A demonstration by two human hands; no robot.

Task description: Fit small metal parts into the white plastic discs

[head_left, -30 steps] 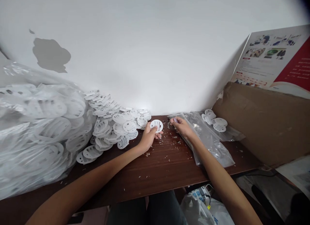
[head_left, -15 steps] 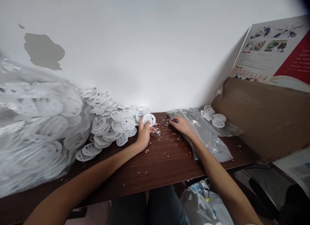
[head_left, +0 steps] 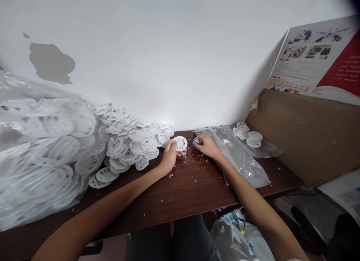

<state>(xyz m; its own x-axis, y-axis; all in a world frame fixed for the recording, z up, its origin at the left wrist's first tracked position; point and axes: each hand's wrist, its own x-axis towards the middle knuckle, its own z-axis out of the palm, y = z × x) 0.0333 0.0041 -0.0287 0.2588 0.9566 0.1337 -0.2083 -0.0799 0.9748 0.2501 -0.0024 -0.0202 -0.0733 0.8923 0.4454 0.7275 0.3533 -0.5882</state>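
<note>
My left hand [head_left: 169, 156] grips a round white plastic disc [head_left: 180, 143] by its left edge, slots facing up, above the table. My right hand [head_left: 206, 144] is closed around a small purple and shiny object [head_left: 198, 141] just right of the disc; its kind cannot be made out. Tiny metal bits [head_left: 194, 155] lie scattered on the dark tabletop below and between both hands. A heap of similar white discs [head_left: 139, 139] sits left of my left hand. Under my right forearm lies a clear plastic bag [head_left: 242, 167].
A large clear bag [head_left: 42, 159] full of white discs stands at the left. Several loose discs [head_left: 253, 139] rest on plastic at the right. A brown cardboard panel [head_left: 303, 133] bounds the right side, and a white wall [head_left: 168, 58] the back. The table's front edge is near my legs.
My left hand has moved right with the disc, bringing it nearer my right hand. My right hand has shifted slightly left, and more of the purple object shows.
</note>
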